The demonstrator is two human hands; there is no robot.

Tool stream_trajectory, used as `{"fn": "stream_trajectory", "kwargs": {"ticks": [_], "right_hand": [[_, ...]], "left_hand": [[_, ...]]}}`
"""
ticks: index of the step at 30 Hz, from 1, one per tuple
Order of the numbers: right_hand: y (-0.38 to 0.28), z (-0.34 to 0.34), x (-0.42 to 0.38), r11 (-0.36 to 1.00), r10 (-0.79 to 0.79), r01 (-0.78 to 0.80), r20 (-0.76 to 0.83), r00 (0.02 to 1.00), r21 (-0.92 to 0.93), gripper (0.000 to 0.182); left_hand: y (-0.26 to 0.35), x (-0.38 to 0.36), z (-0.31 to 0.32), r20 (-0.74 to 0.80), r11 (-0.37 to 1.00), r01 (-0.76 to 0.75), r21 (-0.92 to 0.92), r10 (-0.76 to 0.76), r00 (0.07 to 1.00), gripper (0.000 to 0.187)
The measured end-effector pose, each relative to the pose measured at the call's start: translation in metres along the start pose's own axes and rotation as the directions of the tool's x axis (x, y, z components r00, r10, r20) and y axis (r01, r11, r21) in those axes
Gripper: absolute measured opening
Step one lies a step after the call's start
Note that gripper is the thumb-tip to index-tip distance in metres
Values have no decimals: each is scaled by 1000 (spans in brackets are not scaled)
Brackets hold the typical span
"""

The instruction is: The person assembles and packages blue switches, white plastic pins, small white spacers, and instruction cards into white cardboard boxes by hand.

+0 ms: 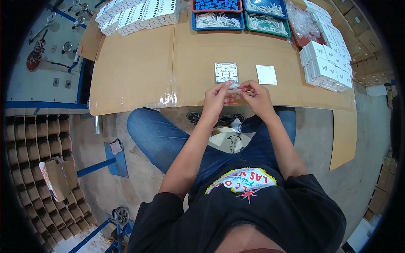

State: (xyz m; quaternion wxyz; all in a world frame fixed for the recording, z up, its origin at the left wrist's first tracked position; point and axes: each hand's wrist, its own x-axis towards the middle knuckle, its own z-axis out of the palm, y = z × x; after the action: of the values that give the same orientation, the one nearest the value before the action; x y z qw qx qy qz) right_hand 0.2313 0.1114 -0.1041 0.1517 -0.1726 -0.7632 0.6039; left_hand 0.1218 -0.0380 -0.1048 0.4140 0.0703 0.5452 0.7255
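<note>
Near the front edge of the cardboard-covered table [130,71], my left hand [218,98] and my right hand [255,98] meet fingertip to fingertip. Between them is a small clear plastic piece [233,85], pinched by the fingers of both hands; its details are too small to tell. Just beyond my left fingertips lies a square white frame-like part [225,71] with cutouts, flat on the cardboard. A plain white square plate [266,75] lies to its right, beyond my right hand.
Stacked white boxes stand at the back left [145,17] and right [325,67]. Blue [218,29] and green [270,31] trays hold small white parts; a red tray [217,11] holds blue ones. Clear plastic bags [303,23] lie at the back right.
</note>
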Motion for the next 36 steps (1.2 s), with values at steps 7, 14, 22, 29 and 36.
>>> {"fn": "stream_trajectory", "kwargs": {"ticks": [7,14,22,29,36], "right_hand": [[0,-2,-5,986,79,-71,-54,995,148,23],[-2,-3,-8,994,-50,52,-31,998,100,30],[-23,-4,-16,991,-22,8,99,995,135,39],[-9,-11,-14,997,79,-80,69,994,14,35],[-21,-2,-18,955,-8,-14,72,997,295,39]], "left_hand": [[6,0,-1,-26,999,-32,4,32,999,24],[-8,11,-5,3,934,-296,198,301,954,14],[2,-1,5,41,853,-392,344,404,914,14],[8,-1,-1,149,920,-299,252,268,952,21],[13,-2,-4,125,953,-237,189,216,968,19]]}}
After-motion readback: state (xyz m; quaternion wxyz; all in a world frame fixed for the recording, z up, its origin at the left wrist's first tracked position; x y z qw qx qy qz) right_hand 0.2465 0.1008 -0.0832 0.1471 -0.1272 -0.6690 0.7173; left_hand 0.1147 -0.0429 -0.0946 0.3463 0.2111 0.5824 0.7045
